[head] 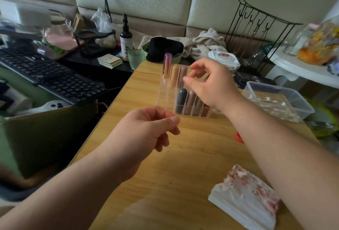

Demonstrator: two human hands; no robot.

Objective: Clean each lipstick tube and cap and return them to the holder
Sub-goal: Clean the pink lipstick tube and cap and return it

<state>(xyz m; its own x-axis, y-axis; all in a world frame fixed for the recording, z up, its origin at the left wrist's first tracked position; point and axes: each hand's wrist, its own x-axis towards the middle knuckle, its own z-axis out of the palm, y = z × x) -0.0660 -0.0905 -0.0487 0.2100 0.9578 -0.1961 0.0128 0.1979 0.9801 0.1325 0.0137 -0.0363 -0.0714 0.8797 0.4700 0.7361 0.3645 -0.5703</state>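
the clear acrylic lipstick holder [165,92] with the little square compartments sits around the middle of the light wooden table [183,156]. from my feed i can't tell if it's flat on the wood or tipped a bit. back row has a shiny purple-pink tube with a gold base [167,66] standing upright at the left, then an orange tube [174,76] and a mauve tube [182,75] right beside it. front row has a dark blue-grey tube [181,101], a brownish-pink tube [190,102], an olive one [198,104] and a red one [206,109], partly hidden by the wrist.

the left hand [146,128] pinches the holder's near left corner between thumb and forefinger, other fingers curled under. the right hand [211,86] hovers over the holder's right side with fingers loosely curved and thumb and forefinger apart. it's blurry but i see nothing in it.

near the right forearm lies a folded white tissue with red smears [244,198]. to the right of the holder is a clear plastic tub with cotton swabs [278,99]. behind the table there's a round white wipes pack [223,60], a green ribbed glass [136,59], a dark spray bottle [126,40] and a black wire rack [256,33]. off to the left sits a black keyboard [51,77].
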